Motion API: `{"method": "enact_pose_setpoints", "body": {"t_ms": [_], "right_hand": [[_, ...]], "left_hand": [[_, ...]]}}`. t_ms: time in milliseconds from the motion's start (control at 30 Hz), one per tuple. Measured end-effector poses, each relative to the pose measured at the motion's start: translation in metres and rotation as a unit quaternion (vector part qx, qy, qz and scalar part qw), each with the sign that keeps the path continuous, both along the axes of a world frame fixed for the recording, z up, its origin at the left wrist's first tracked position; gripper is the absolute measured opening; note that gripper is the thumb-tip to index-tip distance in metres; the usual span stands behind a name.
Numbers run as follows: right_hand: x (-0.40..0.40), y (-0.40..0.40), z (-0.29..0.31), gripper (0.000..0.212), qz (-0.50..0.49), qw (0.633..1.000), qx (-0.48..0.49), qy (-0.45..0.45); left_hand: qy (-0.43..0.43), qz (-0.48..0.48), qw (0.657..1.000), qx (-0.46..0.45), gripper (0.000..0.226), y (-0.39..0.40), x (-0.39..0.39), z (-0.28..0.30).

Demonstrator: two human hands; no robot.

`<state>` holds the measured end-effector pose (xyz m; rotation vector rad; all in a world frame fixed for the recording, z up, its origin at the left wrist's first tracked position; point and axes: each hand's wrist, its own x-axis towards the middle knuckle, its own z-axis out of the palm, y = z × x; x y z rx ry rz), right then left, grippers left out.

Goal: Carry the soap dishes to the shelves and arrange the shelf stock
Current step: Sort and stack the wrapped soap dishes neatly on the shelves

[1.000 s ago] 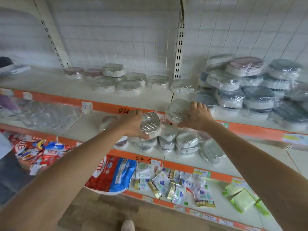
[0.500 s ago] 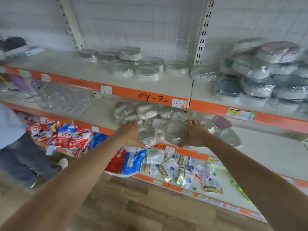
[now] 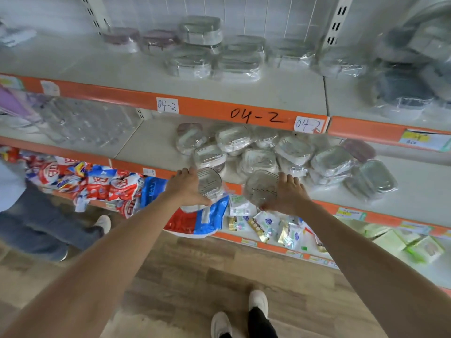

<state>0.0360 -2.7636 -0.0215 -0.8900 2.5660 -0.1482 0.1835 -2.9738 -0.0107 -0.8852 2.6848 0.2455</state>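
The left hand [image 3: 188,189] holds a wrapped soap dish [image 3: 209,182] and the right hand [image 3: 285,195] holds another [image 3: 261,189], fingers curled, near the middle shelf [image 3: 151,145] edge.

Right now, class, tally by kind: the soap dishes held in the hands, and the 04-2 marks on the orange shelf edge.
Soap dishes held: 2, the left soap dish in the left hand and the right soap dish in the right hand
White 04-2 tags: 2
Handwritten 04-2 on the orange shelf edge: 1
Total: 5
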Motion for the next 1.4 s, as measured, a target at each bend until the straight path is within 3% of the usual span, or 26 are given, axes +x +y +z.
{"method": "enact_pose_setpoints", "body": {"t_ms": [233, 333, 533, 767, 967, 1400], "right_hand": [[-0.045, -0.035, -0.049, 0.115, -0.023, 0.998, -0.034, 0.038], [-0.072, -0.056, -0.075, 0.108, -0.026, 0.995, -0.061, 0.073], [-0.115, -0.084, -0.113, 0.107, -0.025, 0.988, -0.097, 0.120], [-0.143, -0.104, -0.128, 0.110, -0.015, 0.985, -0.113, 0.132], [-0.159, -0.118, -0.128, 0.109, 0.002, 0.981, -0.094, 0.169], [-0.161, -0.125, -0.128, 0.113, 0.025, 0.987, -0.043, 0.154]], "left_hand": [[0.066, 0.083, 0.994, -0.010, 0.108, -0.031, -0.051, -0.055], [0.108, 0.118, 0.987, -0.014, 0.109, -0.051, -0.073, -0.083], [0.135, 0.116, 0.982, -0.066, 0.109, -0.098, -0.119, -0.112], [0.133, 0.135, 0.979, -0.069, 0.101, -0.121, -0.149, -0.132], [0.186, 0.166, 0.967, -0.045, 0.109, -0.136, -0.162, -0.137], [0.128, 0.084, 0.988, -0.028, 0.110, -0.147, -0.168, -0.142]]}}
